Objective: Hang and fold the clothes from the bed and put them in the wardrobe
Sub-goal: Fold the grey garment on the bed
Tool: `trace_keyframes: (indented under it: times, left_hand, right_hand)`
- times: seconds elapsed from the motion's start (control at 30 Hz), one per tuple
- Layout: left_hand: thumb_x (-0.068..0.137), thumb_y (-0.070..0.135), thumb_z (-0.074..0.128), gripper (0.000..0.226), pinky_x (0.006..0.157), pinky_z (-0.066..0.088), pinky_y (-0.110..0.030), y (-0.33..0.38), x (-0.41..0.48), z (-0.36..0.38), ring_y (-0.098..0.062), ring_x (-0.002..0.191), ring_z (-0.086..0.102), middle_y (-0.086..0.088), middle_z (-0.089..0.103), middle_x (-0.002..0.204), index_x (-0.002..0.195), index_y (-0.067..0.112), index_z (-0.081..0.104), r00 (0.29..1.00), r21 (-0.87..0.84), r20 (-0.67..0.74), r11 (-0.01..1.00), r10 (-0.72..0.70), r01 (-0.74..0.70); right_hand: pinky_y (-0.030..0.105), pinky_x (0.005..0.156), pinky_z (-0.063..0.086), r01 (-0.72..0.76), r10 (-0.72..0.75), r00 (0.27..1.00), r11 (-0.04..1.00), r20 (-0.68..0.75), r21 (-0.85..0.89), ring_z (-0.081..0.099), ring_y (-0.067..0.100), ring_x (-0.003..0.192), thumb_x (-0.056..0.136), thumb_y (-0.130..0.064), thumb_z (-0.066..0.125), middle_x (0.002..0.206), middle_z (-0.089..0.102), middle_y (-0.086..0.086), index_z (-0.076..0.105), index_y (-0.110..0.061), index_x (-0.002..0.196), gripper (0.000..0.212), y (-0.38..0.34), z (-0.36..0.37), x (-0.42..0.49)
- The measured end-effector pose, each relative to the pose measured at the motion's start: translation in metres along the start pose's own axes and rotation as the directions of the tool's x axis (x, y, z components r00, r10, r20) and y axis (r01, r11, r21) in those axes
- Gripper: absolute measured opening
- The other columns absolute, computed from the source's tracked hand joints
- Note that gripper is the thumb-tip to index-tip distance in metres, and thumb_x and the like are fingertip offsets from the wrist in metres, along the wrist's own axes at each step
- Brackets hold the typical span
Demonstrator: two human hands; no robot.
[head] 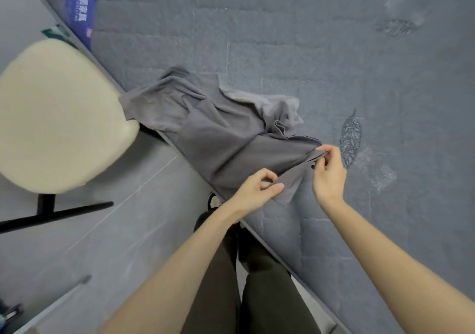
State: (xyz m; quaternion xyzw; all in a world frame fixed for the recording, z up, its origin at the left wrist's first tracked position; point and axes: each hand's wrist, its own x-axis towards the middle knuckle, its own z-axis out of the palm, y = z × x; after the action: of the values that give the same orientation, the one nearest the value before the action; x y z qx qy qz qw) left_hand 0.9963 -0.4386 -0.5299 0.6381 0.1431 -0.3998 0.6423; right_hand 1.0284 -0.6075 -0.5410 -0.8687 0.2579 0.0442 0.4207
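Filling most of the view, a grey quilted mattress (308,38) with faint leaf motifs runs on a slant from the upper left to the lower right. Left of it lies a grey tiled floor (115,231), and on that floor stands a chair (56,115) with a cream padded seat and black legs, its seat close against the mattress edge. A grey garment (218,138) lies rumpled on the near-left edge of the mattress, one end spilling past that edge right up to the chair seat, while a paler layer of cloth shows at its far side. A blue printed label (81,7) sits at the upper left corner of the mattress; its lettering is too blurred to read. The person stands at the mattress edge in dark trousers, both bare forearms reaching forward. The left hand (253,192) has its fingers curled, thumb and forefinger pinching the near corner of the garment. The right hand (327,177) is just beside it, fingertips and thumb pinching the same hem further along, so the cloth is drawn taut between the two hands.
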Motion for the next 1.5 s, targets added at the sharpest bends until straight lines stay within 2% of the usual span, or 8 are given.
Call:
trace_keyframes:
  times: [0.2, 0.33, 0.43, 0.7, 1.03, 1.2, 1.33, 1.5]
  left_hand:
    - [0.095, 0.014, 0.058, 0.014, 0.073, 0.043, -0.007, 0.005, 0.013, 0.078, 0.005, 0.071, 0.061, 0.002, 0.068, 0.081, 0.106, 0.007, 0.062, 0.998, 0.153, 0.045, 0.987, 0.039, -0.045]
    - [0.095, 0.014, 0.054, 0.010, 0.092, 0.046, -0.028, 0.002, 0.024, 0.095, -0.016, 0.094, 0.063, 0.002, 0.070, 0.097, 0.097, 0.020, 0.062, 0.995, 0.267, -0.086, 0.964, 0.040, -0.015]
    - [0.097, 0.015, 0.050, 0.015, 0.088, 0.046, -0.029, -0.006, 0.028, 0.083, -0.017, 0.100, 0.059, -0.001, 0.064, 0.109, 0.108, 0.017, 0.061, 0.973, 0.345, -0.229, 0.937, 0.022, 0.060]
    - [0.098, 0.015, 0.049, 0.025, 0.091, 0.043, -0.031, -0.009, 0.021, -0.003, -0.019, 0.105, 0.052, -0.004, 0.056, 0.113, 0.122, 0.011, 0.053, 0.878, 0.330, -0.477, 0.916, -0.046, 0.228]
    - [0.097, 0.013, 0.052, 0.037, 0.088, 0.044, -0.035, 0.005, 0.015, -0.170, -0.030, 0.108, 0.054, -0.011, 0.050, 0.126, 0.132, 0.008, 0.043, 0.722, 0.099, -0.685, 0.968, -0.101, 0.230]
    - [0.092, 0.007, 0.057, 0.050, 0.102, 0.038, -0.029, 0.004, 0.018, -0.260, -0.024, 0.125, 0.046, -0.012, 0.047, 0.137, 0.139, 0.005, 0.041, 0.666, 0.173, -0.746, 0.960, -0.020, 0.222]
    - [0.088, 0.008, 0.062, 0.048, 0.083, 0.037, -0.018, 0.002, 0.029, -0.313, -0.028, 0.119, 0.049, -0.016, 0.049, 0.134, 0.134, 0.005, 0.047, 0.645, 0.265, -0.761, 0.939, 0.064, 0.219]
    - [0.085, 0.025, 0.072, 0.085, 0.110, 0.032, -0.034, -0.008, 0.056, -0.343, -0.027, 0.139, 0.033, -0.013, 0.032, 0.153, 0.150, 0.010, 0.021, 0.716, 0.089, -0.679, 0.950, -0.162, 0.300]
  right_hand:
    - [0.026, 0.072, 0.035, -0.223, 0.269, 0.925, 0.956, -0.268, 0.192, 0.050, 0.021, 0.082, 0.094, -0.001, 0.034, 0.082, 0.053, -0.006, 0.053, -0.011, 0.112, 0.028, 0.033, -0.083, 0.004]
    - [0.032, 0.077, 0.038, -0.381, 0.427, 0.875, 0.898, -0.228, 0.218, 0.051, 0.024, 0.089, 0.093, 0.000, 0.033, 0.101, 0.059, 0.008, 0.054, -0.009, 0.115, 0.032, 0.063, -0.110, 0.006]
    - [0.034, 0.084, 0.042, -0.457, 0.465, 0.880, 0.885, -0.100, 0.095, 0.056, 0.032, 0.103, 0.089, 0.005, 0.037, 0.115, 0.062, 0.012, 0.059, -0.010, 0.115, 0.037, 0.081, -0.115, 0.002]
    - [0.025, 0.085, 0.040, -0.275, 0.268, 0.943, 0.962, 0.197, 0.005, 0.058, 0.020, 0.098, 0.086, 0.006, 0.044, 0.112, 0.068, 0.010, 0.067, -0.008, 0.106, 0.033, 0.047, -0.054, -0.012]
    - [0.013, 0.069, 0.033, 0.045, -0.011, 0.890, 0.997, 0.456, -0.062, 0.054, 0.014, 0.088, 0.090, 0.000, 0.047, 0.112, 0.066, 0.006, 0.065, -0.009, 0.107, 0.027, -0.080, 0.086, 0.025]
    - [0.024, 0.091, 0.040, 0.131, -0.079, 0.840, 0.990, 0.536, -0.059, 0.055, 0.022, 0.112, 0.093, -0.002, 0.047, 0.126, 0.058, 0.009, 0.057, -0.009, 0.120, 0.030, -0.142, 0.177, 0.045]
    - [0.030, 0.101, 0.039, 0.172, -0.098, 0.808, 0.982, 0.580, -0.074, 0.051, 0.024, 0.121, 0.094, -0.004, 0.048, 0.144, 0.042, 0.010, 0.041, -0.011, 0.140, 0.047, -0.177, 0.240, 0.060]
    - [0.028, 0.110, 0.029, 0.168, -0.034, 0.773, 0.974, 0.633, -0.153, 0.039, 0.024, 0.136, 0.094, -0.008, 0.054, 0.154, 0.031, 0.011, 0.022, -0.008, 0.151, 0.065, -0.200, 0.298, 0.083]
